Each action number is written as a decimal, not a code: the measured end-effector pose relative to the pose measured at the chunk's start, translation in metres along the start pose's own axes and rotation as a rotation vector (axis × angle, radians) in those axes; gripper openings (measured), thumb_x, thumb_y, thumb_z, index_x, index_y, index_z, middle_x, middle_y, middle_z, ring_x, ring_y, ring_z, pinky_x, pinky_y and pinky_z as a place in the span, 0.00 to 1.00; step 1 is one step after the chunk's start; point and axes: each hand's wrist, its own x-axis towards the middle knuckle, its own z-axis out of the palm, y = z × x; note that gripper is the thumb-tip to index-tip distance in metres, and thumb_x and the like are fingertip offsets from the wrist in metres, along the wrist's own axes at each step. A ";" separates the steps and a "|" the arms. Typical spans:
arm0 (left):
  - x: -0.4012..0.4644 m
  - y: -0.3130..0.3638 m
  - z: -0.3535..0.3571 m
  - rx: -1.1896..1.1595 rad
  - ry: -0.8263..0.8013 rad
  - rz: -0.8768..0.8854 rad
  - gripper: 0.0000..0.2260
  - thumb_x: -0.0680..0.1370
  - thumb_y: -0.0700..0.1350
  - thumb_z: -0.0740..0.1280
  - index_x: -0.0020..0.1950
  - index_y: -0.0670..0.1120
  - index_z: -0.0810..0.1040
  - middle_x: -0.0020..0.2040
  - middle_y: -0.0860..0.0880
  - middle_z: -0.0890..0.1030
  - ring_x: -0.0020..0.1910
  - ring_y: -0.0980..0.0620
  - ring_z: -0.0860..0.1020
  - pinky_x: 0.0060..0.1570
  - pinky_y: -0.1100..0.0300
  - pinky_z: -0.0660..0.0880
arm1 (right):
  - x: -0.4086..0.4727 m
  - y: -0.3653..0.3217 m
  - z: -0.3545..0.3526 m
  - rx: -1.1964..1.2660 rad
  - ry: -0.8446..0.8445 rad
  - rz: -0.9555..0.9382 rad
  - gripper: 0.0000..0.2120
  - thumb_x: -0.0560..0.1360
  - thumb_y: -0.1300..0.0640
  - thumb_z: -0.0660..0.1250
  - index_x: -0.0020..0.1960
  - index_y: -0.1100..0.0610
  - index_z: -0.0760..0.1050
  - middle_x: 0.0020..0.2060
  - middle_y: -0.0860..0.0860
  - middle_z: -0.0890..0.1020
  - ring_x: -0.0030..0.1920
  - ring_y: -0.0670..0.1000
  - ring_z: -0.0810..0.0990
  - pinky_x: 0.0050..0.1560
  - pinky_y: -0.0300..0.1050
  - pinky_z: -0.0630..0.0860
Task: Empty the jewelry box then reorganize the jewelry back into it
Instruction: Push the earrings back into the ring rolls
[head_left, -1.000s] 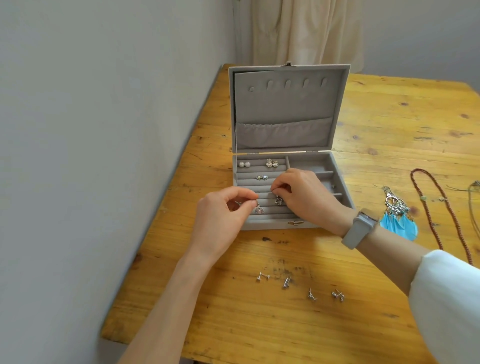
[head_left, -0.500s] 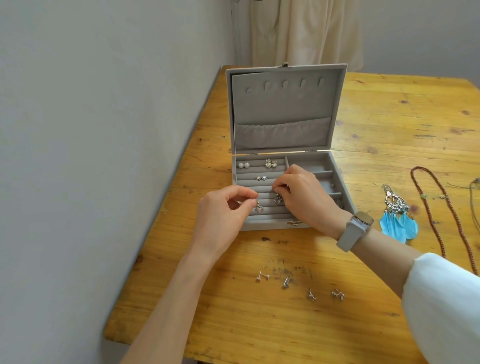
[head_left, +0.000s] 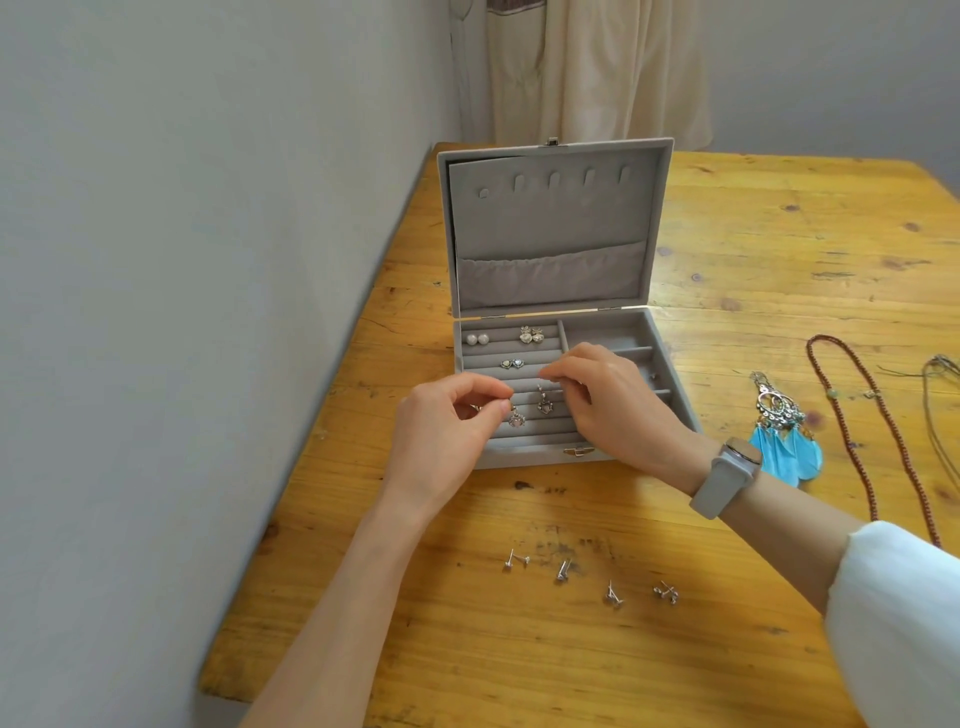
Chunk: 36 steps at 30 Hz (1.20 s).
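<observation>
A grey velvet jewelry box (head_left: 675, 384) stands open on the wooden table, lid upright. Its padded rows hold a pearl pair (head_left: 477, 339), a silver heart pair (head_left: 531, 335) and a small stud pair (head_left: 512, 363). My left hand (head_left: 447, 426) pinches the hook of a silver drop earring (head_left: 516, 418) over the front rows. My right hand (head_left: 608, 400) pinches the hook of the matching drop earring (head_left: 545, 404) just beside it. Several small silver studs (head_left: 561, 569) lie on the table in front of the box.
Blue feather earrings (head_left: 784, 441) lie right of the box, then a brown bead necklace (head_left: 878, 415) and a dark cord (head_left: 940, 395) at the right edge. A grey wall runs along the table's left edge (head_left: 332, 395). A cream curtain (head_left: 597, 67) hangs behind.
My right hand has lifted slightly, so the drop earring under it now shows hanging from its fingertips. My left hand stays where it was with its earring.
</observation>
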 end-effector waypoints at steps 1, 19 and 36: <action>0.000 0.000 0.000 0.003 -0.002 0.000 0.06 0.72 0.38 0.70 0.41 0.50 0.82 0.36 0.57 0.82 0.33 0.63 0.77 0.37 0.73 0.71 | -0.003 0.000 -0.001 -0.008 -0.001 -0.016 0.14 0.76 0.67 0.57 0.56 0.61 0.77 0.51 0.55 0.77 0.53 0.54 0.73 0.51 0.38 0.66; 0.019 0.020 0.023 0.147 -0.292 -0.011 0.05 0.72 0.39 0.70 0.40 0.49 0.82 0.37 0.53 0.82 0.33 0.62 0.76 0.38 0.69 0.74 | -0.021 0.032 -0.019 -0.024 -0.053 0.020 0.12 0.76 0.62 0.60 0.57 0.58 0.77 0.54 0.52 0.78 0.56 0.51 0.73 0.54 0.39 0.68; 0.041 0.012 0.048 0.612 -0.102 0.105 0.06 0.76 0.46 0.67 0.49 0.52 0.82 0.47 0.54 0.73 0.51 0.53 0.73 0.48 0.60 0.70 | -0.032 0.038 -0.013 -0.250 -0.059 -0.037 0.18 0.75 0.55 0.55 0.60 0.56 0.75 0.55 0.50 0.80 0.56 0.53 0.76 0.56 0.46 0.70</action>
